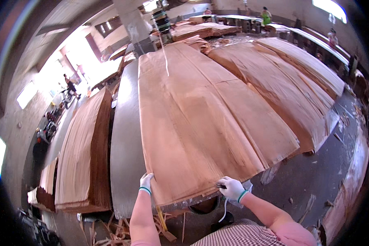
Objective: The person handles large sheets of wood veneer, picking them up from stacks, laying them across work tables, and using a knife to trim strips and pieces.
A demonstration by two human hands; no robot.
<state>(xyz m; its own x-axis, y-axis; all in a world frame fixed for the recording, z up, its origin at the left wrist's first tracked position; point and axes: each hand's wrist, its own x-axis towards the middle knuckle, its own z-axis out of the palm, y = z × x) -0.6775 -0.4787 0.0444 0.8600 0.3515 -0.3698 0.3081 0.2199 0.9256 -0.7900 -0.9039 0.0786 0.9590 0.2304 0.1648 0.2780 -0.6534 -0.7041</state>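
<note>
A large tan wood veneer sheet (184,123) lies lengthwise in front of me on a stack. My left hand (146,181), in a white glove with a green cuff, is closed on the sheet's near left corner, thumb on top. At the near edge, right of the middle, my right hand (233,189) wears a matching glove. Its fingers are closed around a small dark object (221,185) whose kind I cannot make out. Below that hand hangs a white cord (224,211); its upper end is hidden.
Tall veneer stacks stand to the left (80,151) and right (274,90). A grey tabletop (127,131) runs along the sheet's left side. Torn veneer strips (115,231) litter the floor below. Another white cord (165,59) dangles over the far end. Several people are in the background.
</note>
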